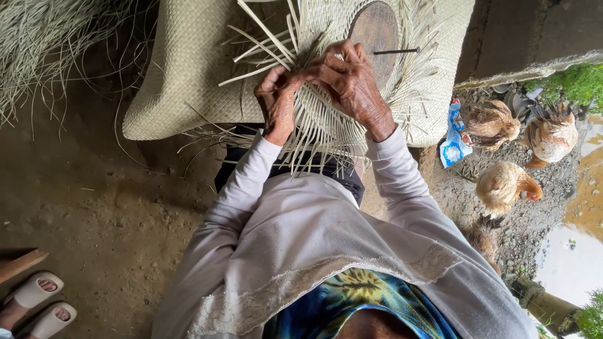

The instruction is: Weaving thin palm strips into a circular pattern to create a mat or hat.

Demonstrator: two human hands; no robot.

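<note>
head view: looking down over person's chest, pale long sleeves, both hands at a half-woven straw piece.
left hand (277, 100): grip closed, pinching loose straw strands (264, 44) at weave edge.
right hand (352, 85): just beside left, touching; fingers curled, pressing strands down on woven straw hat (188, 69).
hat: at knees, brim spread wide, unwoven ends fanning out twd body.
wooden form (375, 28): round, dark, under the weave, upper centre.
chickens (502, 185): three, right, on gravel.
blue-white wrapper (453, 141): nr chickens.
sandalled feet (38, 301): other person's, lower left, dirt floor.
</note>
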